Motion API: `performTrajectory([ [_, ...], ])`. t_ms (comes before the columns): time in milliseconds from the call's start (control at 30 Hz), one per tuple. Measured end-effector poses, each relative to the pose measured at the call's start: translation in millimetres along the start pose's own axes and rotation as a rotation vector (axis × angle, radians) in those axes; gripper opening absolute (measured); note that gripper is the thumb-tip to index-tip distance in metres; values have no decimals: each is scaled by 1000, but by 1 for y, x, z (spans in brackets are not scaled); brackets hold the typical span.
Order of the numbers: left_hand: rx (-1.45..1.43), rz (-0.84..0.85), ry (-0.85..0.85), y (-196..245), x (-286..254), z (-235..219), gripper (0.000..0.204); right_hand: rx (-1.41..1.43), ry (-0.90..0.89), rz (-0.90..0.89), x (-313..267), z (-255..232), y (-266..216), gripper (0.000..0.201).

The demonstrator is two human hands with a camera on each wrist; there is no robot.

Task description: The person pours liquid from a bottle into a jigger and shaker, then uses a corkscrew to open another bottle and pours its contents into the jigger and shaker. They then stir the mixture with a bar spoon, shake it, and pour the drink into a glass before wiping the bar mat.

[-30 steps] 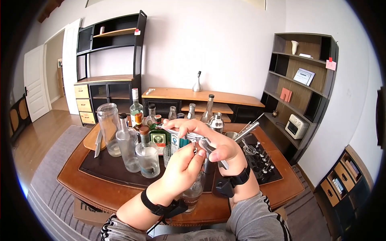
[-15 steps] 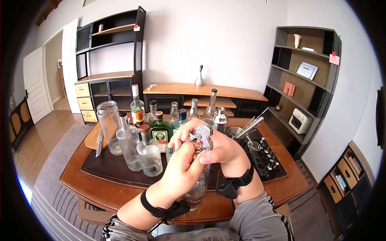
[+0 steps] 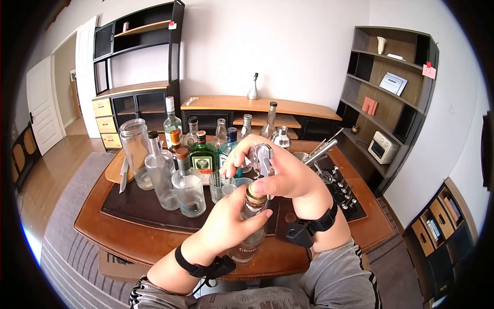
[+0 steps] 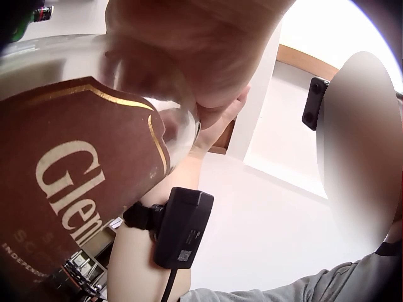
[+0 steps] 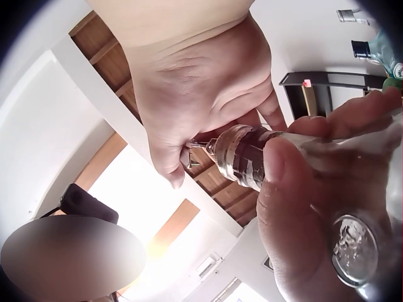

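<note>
My left hand (image 3: 226,221) grips a clear glass bottle (image 3: 244,253) by its neck, thumb along the side. Its brown label (image 4: 82,145) begins "Glen" in the left wrist view. The bottle stands upright at the table's near edge. Above its mouth (image 3: 256,200), my right hand (image 3: 293,177) holds a silver metal corkscrew (image 3: 262,154), with the thumb right at the rim and the other fingers bent around the tool's far side. In the right wrist view, a thin metal end of the tool is close to the bottle neck (image 5: 242,154); the palm hides most of the rest.
Several bottles crowd the table's left and middle, among them a green bottle (image 3: 202,157) and a blue one (image 3: 230,147). Glass tumblers (image 3: 218,186) stand just beyond my left hand. A knife (image 3: 124,175) leans at the left. Bar tools on a black mat (image 3: 334,198) lie at the right.
The corkscrew's long arms stuck out sideways at first; now it stands upright in my right hand. My left hand has slid lower, to the bottle's neck, and the mouth has come into view.
</note>
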State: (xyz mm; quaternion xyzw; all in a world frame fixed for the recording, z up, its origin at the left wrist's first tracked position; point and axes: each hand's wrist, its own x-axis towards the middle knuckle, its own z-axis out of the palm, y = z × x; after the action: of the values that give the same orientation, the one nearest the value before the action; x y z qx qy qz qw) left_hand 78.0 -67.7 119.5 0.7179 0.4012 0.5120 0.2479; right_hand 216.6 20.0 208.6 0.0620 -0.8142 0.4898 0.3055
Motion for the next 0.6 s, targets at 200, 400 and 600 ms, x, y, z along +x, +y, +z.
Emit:
performTrajectory([
  [200, 26, -8, 24, 3, -1, 1, 37, -125, 62, -20, 0, 1, -7, 62],
  [400, 1, -20, 33, 1, -2, 2, 38, -609, 315, 169, -1, 12, -32, 50],
  [600, 69, -12, 31, 10, -1, 0, 38, -1288, 526, 216, 9, 46, -55, 36],
])
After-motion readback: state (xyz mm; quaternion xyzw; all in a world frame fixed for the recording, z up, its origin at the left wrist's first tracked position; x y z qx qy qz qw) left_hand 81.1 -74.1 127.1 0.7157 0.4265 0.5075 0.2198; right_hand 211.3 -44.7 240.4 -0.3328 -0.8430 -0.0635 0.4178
